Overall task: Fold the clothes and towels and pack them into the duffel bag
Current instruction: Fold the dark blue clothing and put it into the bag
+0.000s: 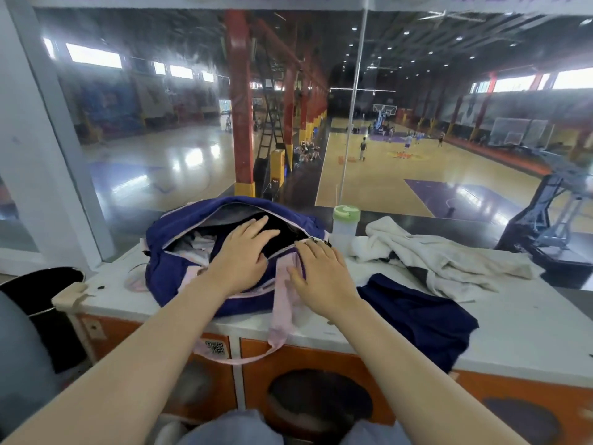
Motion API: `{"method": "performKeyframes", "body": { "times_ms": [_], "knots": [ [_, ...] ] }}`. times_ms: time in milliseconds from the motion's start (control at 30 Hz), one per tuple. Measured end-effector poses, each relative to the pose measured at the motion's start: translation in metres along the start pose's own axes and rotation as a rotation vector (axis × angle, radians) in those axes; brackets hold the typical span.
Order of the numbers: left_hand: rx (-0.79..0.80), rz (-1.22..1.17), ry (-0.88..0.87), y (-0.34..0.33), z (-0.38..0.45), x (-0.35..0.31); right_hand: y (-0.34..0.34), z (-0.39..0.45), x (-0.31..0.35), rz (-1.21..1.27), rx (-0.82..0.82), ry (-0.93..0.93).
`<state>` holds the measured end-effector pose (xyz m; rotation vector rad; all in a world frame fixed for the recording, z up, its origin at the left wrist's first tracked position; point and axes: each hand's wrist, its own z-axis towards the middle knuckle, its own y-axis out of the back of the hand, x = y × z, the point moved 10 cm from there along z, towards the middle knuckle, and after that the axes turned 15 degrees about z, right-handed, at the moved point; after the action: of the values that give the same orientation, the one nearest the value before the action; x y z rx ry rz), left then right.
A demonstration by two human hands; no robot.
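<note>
Head view looks down on a white counter set against a glass wall, with a basketball hall beyond. On it sits the bag, blue with pale pink trim, its zip mouth gaping and its long axis running left to right across the person's front. The left hand lies flat in the mouth, fingers straight and a little spread, pressing down a dark garment already inside; pale cloth shows deeper in, to its left. The right hand rests flat on the near right rim, fingers straight and close together, beside what looks like the zip pull, though that is too small to be sure of. Neither hand grips anything. Still unpacked and unfolded are a navy garment, lying just right of the bag and hanging over the counter's near edge, and a crumpled white towel further right and back. A bottle with a green lid stands between bag and towel. Judging by this, packing is partly done. The navy piece lies directly right of the right hand and close to it, so that hand is plainly the nearer for the next pick; the left is across the bag from it.
</note>
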<state>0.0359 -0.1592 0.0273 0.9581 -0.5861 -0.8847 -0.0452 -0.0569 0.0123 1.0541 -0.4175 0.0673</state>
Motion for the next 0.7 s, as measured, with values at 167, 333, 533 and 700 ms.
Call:
{"method": "performKeyframes", "body": {
  "times_ms": [167, 333, 533, 700],
  "knots": [
    [-0.023, -0.122, -0.065, -0.009, -0.005, -0.076, 0.023, -0.051, -0.057, 0.011, 0.014, -0.134],
    [0.104, -0.291, -0.070, -0.043, -0.012, -0.147, 0.043, -0.107, -0.126, 0.053, 0.056, -0.294],
    [0.229, -0.315, -0.226, -0.077, -0.035, -0.234, 0.065, -0.153, -0.196, 0.061, 0.144, -0.405],
    [0.316, -0.230, -0.286, -0.104, -0.047, -0.262, 0.048, -0.175, -0.228, -0.077, 0.342, -0.378]
  ]
}}
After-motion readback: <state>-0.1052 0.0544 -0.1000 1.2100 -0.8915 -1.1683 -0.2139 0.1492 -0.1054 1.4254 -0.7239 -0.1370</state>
